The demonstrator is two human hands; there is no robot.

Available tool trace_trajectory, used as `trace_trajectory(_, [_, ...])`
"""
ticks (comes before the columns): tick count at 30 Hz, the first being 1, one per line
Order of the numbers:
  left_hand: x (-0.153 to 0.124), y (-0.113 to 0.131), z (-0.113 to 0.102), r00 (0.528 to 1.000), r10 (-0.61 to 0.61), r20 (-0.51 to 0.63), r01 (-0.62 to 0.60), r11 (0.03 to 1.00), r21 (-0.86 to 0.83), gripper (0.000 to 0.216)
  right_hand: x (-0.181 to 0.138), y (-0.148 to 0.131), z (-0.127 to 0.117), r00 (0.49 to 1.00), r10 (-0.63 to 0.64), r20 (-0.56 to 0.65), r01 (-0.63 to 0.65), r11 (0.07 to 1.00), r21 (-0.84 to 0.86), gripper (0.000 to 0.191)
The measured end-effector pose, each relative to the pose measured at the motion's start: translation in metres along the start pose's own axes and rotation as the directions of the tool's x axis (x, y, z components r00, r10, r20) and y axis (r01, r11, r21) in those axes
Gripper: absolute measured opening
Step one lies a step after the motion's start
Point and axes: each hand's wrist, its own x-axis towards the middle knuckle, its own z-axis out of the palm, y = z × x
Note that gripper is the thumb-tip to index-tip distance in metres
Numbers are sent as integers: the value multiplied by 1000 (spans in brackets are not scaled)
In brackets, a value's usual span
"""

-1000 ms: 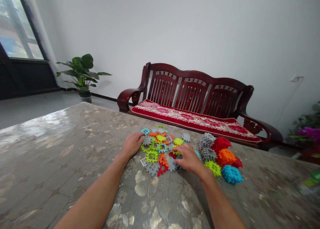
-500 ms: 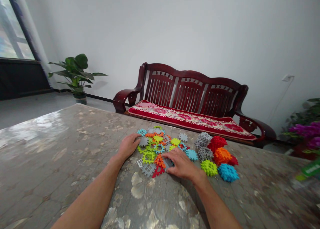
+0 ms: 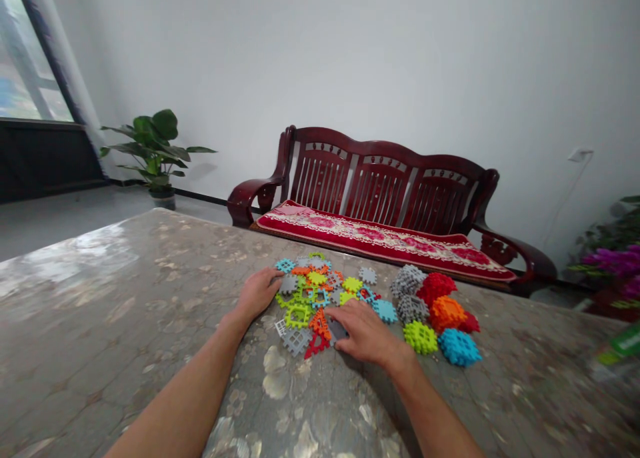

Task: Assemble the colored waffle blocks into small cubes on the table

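Observation:
A loose heap of flat, notched plastic tiles (image 3: 315, 288) in grey, orange, green, blue and red lies on the patterned table (image 3: 125, 298). My left hand (image 3: 257, 293) rests at the heap's left edge, fingers lying loosely with the tips touching a grey tile (image 3: 288, 284). My right hand (image 3: 364, 331) sits at the heap's near right side, fingers drawn together and closed on another grey tile (image 3: 336, 327). To the right stand bunched stacks of tiles sorted by colour: grey (image 3: 409, 281), red (image 3: 436, 287), orange (image 3: 447, 311), green (image 3: 420, 337) and blue (image 3: 459, 347).
A dark red wooden bench (image 3: 390, 198) with a floral red cushion stands behind the table's far edge. A potted plant (image 3: 155, 148) is by the window at left. Purple flowers (image 3: 615, 261) and a green object (image 3: 623, 345) lie at the right edge.
My right hand has slid left and nearer, from the blue tile onto the grey tile. The left hand has hardly moved. The camera has shifted slightly.

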Motion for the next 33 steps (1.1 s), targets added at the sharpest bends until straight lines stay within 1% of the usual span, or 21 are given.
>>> trace_trajectory(3, [0,1,-1,1000,-10,5,10,1000,10,35,-1,-3,1,1000,-5,-16,5,999,-37,57])
trace_trajectory(6, [-1,2,-1,1000,-8,11,8,999,31,36,-2,-5,0,999,3,-45,-5,1000,-28,56])
trace_trajectory(9, [0,1,-1,1000,10,16,-10,999,32,38,-4,-5,-5,997,22,-70,-19,998,53,55])
trace_trajectory(13, [1,-1,0,999,34,5,-34,999,24,38,-7,3,-18,987,86,-138,-55,975,216,58])
trace_trajectory(15, [1,0,1,999,37,1,-37,999,29,38,-8,14,-21,971,141,-193,-79,952,295,60])
trace_trajectory(17, [1,1,0,999,33,-2,-33,999,37,38,-5,32,-22,942,213,-260,-106,922,371,58])
trace_trajectory(19, [0,1,0,1000,27,3,-27,999,43,38,2,53,-22,896,292,-336,-128,892,433,56])
trace_trajectory(20, [0,2,0,1000,25,8,-25,999,44,38,7,63,-21,867,331,-372,-151,887,436,55])
trace_trajectory(22, [0,2,0,1000,25,14,-26,999,43,39,19,84,-22,828,364,-426,-212,907,363,52])
trace_trajectory(23, [0,1,0,1000,24,12,-24,999,40,39,25,93,-22,821,367,-437,-252,920,299,51])
trace_trajectory(25, [0,0,1,1000,19,2,-19,999,32,38,36,107,-22,826,376,-421,-339,927,164,49])
trace_trajectory(27, [0,-1,2,1000,15,-4,-15,1000,24,37,45,119,-21,835,396,-382,-403,913,65,48])
trace_trajectory(29, [0,-2,3,1000,17,-5,-17,1000,21,36,51,128,-19,840,412,-353,-432,901,24,49])
trace_trajectory(33, [0,-3,3,999,32,-12,-32,999,19,35,57,141,-12,849,421,-318,-440,898,12,50])
